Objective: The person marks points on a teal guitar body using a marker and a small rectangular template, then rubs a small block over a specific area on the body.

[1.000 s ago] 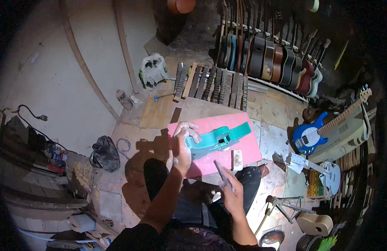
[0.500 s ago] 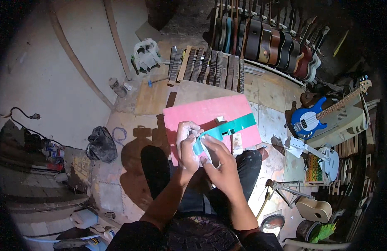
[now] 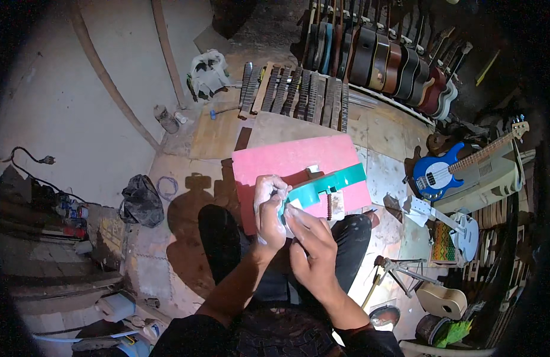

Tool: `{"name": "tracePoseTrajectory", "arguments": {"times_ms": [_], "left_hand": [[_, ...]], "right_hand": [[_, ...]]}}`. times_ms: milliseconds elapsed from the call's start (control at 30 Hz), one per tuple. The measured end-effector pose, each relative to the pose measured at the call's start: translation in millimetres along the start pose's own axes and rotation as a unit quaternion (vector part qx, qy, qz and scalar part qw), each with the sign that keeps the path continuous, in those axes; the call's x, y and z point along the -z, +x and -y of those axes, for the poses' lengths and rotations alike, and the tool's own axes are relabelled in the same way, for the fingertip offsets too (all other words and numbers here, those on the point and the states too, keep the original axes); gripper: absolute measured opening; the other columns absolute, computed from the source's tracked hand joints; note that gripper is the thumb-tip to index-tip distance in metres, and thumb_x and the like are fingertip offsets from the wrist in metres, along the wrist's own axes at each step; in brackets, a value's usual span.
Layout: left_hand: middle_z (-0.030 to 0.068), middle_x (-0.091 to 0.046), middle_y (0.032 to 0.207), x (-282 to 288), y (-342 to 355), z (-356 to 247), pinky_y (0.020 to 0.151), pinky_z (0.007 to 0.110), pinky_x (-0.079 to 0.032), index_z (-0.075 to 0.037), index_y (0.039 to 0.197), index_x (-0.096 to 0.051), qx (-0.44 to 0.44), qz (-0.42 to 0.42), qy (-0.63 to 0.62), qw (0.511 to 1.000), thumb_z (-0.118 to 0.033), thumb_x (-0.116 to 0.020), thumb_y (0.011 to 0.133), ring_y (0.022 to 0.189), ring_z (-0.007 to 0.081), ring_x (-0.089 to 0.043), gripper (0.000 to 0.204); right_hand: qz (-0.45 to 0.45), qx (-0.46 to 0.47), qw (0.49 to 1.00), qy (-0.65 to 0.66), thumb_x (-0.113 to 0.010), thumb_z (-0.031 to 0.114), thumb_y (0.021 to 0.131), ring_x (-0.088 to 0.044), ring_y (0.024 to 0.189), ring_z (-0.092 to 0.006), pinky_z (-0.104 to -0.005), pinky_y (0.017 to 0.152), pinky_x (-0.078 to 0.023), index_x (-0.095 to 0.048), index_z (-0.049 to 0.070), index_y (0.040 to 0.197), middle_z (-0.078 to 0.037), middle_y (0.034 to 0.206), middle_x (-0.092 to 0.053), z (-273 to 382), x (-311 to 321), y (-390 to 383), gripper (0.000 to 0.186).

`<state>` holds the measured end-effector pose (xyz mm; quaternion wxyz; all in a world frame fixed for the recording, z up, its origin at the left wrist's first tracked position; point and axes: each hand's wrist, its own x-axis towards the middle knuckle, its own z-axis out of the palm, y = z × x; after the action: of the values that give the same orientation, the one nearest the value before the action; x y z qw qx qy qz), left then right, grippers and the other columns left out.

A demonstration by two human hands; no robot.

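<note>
In the head view my left hand, dusted white, is closed round the near end of a curved teal guitar part with a dark cutout. This part lies tilted over a pink board at my legs. My right hand has its bent fingertips against the near end, beside my left fingers; whatever it holds is mostly hidden, with a pale patch at the tips. A whitish block with a dark ridged edge is beside the teal part, and a small pale piece sits behind it.
Several loose fretboards lie ahead, below a rack of guitars. A blue bass, white guitar, natural-wood guitar and metal stand are at right. Black bag and wall are at left.
My right hand has moved up from near the board's lower edge to my left hand. The grey strip it held earlier is now out of sight. The teal part shifted slightly and tilted.
</note>
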<state>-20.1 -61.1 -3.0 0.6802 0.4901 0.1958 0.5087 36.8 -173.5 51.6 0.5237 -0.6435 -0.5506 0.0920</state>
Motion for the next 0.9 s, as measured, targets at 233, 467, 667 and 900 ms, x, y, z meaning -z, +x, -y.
{"name": "tracePoseTrajectory", "arguments": {"times_ms": [233,467,667,900], "left_hand": [[0.0062,-0.048,0.095,-2.7,2.8,6.6,0.093,0.038,-0.044,-0.004,0.105,-0.05,-0.036,-0.004,-0.012,0.999,-0.055,-0.031,0.105,0.091,0.0163,-0.048,0.055],[0.0065,-0.048,0.093,-5.6,4.4,15.6,0.082,0.034,-0.045,-0.002,0.106,-0.049,-0.077,-0.017,0.009,0.997,-0.09,-0.019,0.088,0.082,0.0178,-0.052,0.095],[0.0039,-0.05,0.093,-8.9,-3.1,15.3,0.074,0.029,-0.046,-0.001,0.109,-0.047,-0.063,-0.009,0.01,0.998,-0.101,-0.026,0.074,0.082,0.0131,-0.053,0.107],[0.0032,-0.052,0.091,-2.7,-9.9,16.1,0.071,0.028,-0.047,-0.001,0.11,-0.047,0.014,-0.032,0.156,0.987,-0.095,-0.043,0.078,0.079,0.0109,-0.052,0.099]], "right_hand": [[0.002,0.039,0.998,-0.053,-0.062,-0.011,0.075,-0.062,0.1,-0.0344,-0.0397,0.09,-0.05,-0.071,0.0,0.124,-0.02,0.127,-0.067,1.8,2.8,-6.0,0.051],[0.025,0.048,0.992,-0.113,-0.067,-0.011,0.076,-0.062,0.098,-0.0317,-0.0382,0.088,-0.05,-0.073,0.003,0.123,-0.017,0.128,-0.068,10.1,10.1,9.7,0.049],[0.038,0.081,0.98,-0.177,-0.071,0.0,0.073,-0.058,0.09,-0.0284,-0.0382,0.08,-0.05,-0.071,0.008,0.127,-0.009,0.132,-0.066,10.6,14.3,13.5,0.054],[0.073,0.064,0.977,-0.19,-0.069,-0.009,0.069,-0.06,0.096,-0.0322,-0.0391,0.086,-0.05,-0.071,0.007,0.128,-0.014,0.127,-0.067,21.1,22.0,16.0,0.06]]}}
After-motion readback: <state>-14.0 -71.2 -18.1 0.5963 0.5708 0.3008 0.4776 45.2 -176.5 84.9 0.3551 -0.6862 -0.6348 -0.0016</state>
